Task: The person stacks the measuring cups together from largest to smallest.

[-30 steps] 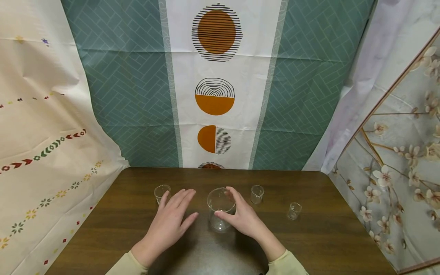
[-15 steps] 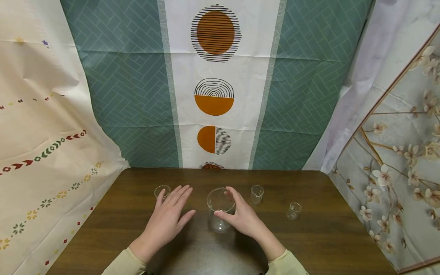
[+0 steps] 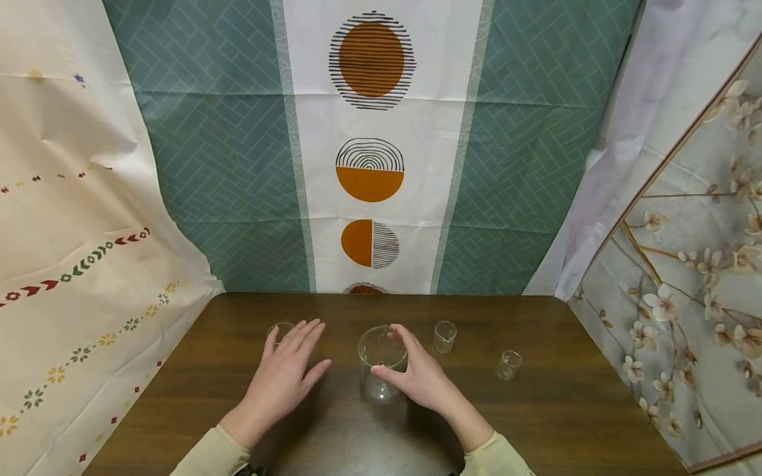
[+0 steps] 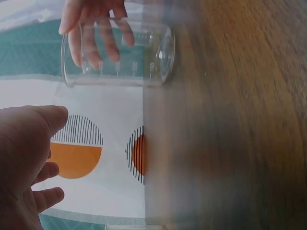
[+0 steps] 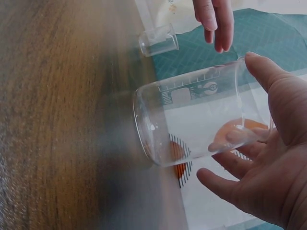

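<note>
A large clear glass beaker (image 3: 378, 382) with white markings stands upright on the brown table. My right hand (image 3: 424, 375) holds it near the rim from the right, thumb on the near side and fingers round the far side. The right wrist view shows the thumb on the rim of that beaker (image 5: 192, 115). My left hand (image 3: 278, 378) hovers apart to the left, fingers straight, holding nothing. Beyond its fingers is a smaller glass beaker (image 3: 284, 326), mostly hidden by the hand; in the right wrist view this smaller beaker (image 5: 159, 41) stands upright.
Two small glass beakers stand to the right: one (image 3: 444, 337) behind my right hand, another (image 3: 509, 365) farther right. A patterned cloth (image 3: 369, 251) hangs along the table's back edge. More cloth hangs at the left (image 3: 119, 277) and right (image 3: 684, 317) sides.
My left hand has drifted slightly left, away from the large beaker, and now covers more of the left small beaker. The right hand and large beaker have stayed put.
</note>
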A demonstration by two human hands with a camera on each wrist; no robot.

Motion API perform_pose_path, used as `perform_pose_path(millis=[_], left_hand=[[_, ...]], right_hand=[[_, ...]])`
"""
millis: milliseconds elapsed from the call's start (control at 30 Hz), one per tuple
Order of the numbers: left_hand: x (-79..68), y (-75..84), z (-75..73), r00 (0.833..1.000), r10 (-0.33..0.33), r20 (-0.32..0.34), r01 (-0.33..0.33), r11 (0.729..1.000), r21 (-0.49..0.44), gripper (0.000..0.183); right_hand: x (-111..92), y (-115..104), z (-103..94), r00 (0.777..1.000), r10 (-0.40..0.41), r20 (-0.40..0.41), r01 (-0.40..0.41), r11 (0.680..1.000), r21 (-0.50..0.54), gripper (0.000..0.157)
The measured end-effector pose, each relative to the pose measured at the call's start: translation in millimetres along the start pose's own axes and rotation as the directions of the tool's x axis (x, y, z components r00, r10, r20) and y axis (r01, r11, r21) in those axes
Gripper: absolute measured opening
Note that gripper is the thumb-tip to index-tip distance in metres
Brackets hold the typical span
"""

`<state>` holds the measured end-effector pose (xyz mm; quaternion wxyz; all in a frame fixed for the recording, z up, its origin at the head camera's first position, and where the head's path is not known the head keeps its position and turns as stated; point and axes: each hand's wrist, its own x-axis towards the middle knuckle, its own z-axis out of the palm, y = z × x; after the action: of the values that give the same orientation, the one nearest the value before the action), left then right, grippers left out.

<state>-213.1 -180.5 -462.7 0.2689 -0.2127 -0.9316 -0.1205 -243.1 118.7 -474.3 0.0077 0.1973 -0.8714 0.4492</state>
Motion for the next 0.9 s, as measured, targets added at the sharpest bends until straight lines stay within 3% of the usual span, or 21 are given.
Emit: perform_pose_path(millis=[567,900], left_hand=[[2.9,-20.6,0.5,0.999,-0.047,0.023,0.046,0.998,0.042,0.07],[4.3,-32.7,2.3,0.993,-0.096,0.069,0.092,0.994,0.054,0.073]], right_hand=[[-0.7,-0.8,-0.3,1.0,0.003,0.004,-0.003,1.0,0.005,0.094],[0.4,0.1,-1.0,1.0,0.011,0.015,-0.011,1.0,0.006,0.094]])
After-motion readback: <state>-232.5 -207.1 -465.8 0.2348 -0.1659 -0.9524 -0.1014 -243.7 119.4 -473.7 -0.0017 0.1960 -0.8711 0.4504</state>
